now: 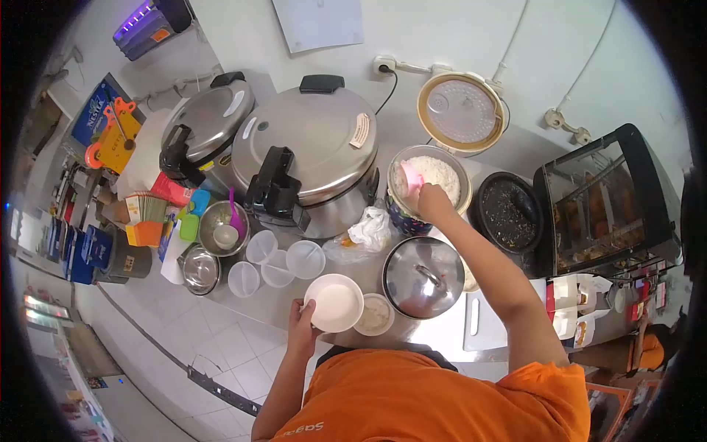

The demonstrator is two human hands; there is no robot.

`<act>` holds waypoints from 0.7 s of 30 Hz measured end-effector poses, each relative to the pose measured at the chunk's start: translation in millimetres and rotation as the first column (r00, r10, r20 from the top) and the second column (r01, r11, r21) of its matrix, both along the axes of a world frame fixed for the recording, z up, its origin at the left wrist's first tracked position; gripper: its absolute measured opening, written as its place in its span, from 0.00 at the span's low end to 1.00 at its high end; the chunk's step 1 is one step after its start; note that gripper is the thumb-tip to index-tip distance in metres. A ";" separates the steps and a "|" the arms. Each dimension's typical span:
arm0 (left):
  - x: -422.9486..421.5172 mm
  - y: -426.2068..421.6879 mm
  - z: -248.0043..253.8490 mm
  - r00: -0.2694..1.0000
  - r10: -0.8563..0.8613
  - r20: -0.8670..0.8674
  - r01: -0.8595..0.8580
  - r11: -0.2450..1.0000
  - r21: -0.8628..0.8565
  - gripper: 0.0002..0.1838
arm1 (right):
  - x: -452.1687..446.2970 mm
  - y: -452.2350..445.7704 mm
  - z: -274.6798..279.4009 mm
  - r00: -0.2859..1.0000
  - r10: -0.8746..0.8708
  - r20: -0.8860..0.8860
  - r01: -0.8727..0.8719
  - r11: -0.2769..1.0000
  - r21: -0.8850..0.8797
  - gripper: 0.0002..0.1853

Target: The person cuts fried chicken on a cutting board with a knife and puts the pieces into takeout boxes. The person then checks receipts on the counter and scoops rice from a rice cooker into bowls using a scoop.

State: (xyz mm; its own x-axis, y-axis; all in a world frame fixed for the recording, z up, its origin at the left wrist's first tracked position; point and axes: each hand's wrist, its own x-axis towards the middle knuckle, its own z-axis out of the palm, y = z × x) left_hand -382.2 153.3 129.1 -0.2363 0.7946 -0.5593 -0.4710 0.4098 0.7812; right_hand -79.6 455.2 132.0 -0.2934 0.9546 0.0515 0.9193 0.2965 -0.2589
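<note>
My left hand (pixel 300 324) grips the edge of a white bowl (pixel 335 303) over the counter's front edge; no food shows inside it. My right hand (pixel 434 202) is closed on a pink scoop (pixel 412 177), which is down in the open rice cooker (pixel 465 166) among white rice (pixel 440 175). The cooker's round lid (pixel 462 112) stands raised behind. Just right of the held bowl, a small bowl of rice (pixel 374 314) rests on the counter, beside a steel pot with a domed lid (pixel 423 278).
Two large steel cookers (pixel 313 140) (pixel 208 121) stand at the back left. Several plastic cups (pixel 305 259), a crumpled bag (pixel 370 228) and a steel bowl (pixel 213 221) are nearer. A black pan (pixel 509 214) and glass display case (pixel 600 199) stand right. Another person (pixel 652 350) is at far right.
</note>
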 end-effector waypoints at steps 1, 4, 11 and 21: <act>2.3 1.5 3.7 1.000 0.009 0.004 -0.009 1.000 0.003 0.21 | 4.4 0.6 3.0 0.998 0.050 0.036 -0.049 0.998 -0.027 0.10; 9.6 15.6 7.1 0.999 -0.020 0.030 0.020 1.000 -0.007 0.23 | 56.2 31.6 -15.1 0.786 0.471 0.400 -0.476 0.874 -0.095 0.10; 59.8 120.7 -16.8 0.991 -0.092 -0.100 0.090 0.996 -0.030 0.35 | 84.9 -21.3 41.9 0.746 -0.419 -0.517 -0.058 0.733 -0.678 0.13; 98.4 171.2 -19.6 0.945 -0.172 0.278 0.111 0.969 0.222 0.31 | 29.0 -85.5 58.7 0.929 0.025 -0.369 0.057 0.976 0.208 0.15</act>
